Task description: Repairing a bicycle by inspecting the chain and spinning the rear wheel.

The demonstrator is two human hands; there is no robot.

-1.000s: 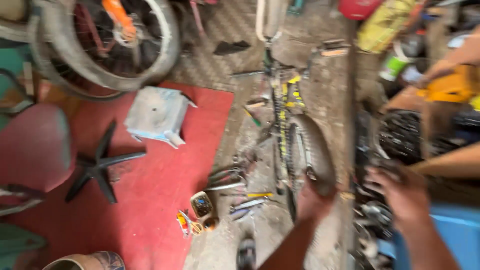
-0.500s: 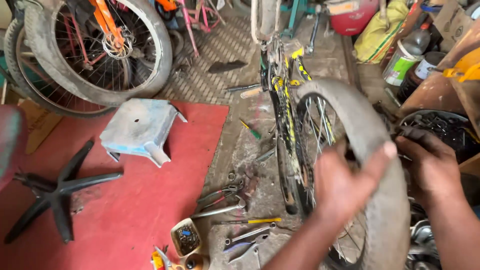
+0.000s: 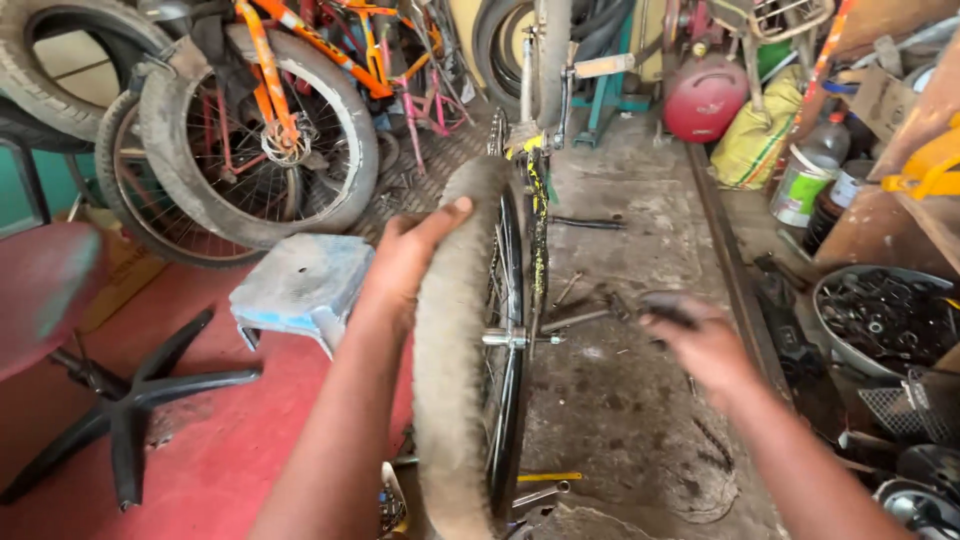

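- The left hand [image 3: 405, 262] gripped the upright, dusty grey bicycle wheel [image 3: 470, 340] on its tyre's left side.
- The right hand [image 3: 700, 345], blurred, held a dark tool [image 3: 665, 305] right of the wheel.

Two bare forearms enter from the lower edge of the view. No sleeves, cuffs or gloves show on either arm up to where each leaves the view. The left hand [image 3: 405, 262] is bare: no ring, watch, strap or bandage shows on it or on the wrist below it. The right hand [image 3: 700, 345] is also bare, but it is blurred, so fine detail on its fingers cannot be told. No other clothing of the person is in view.
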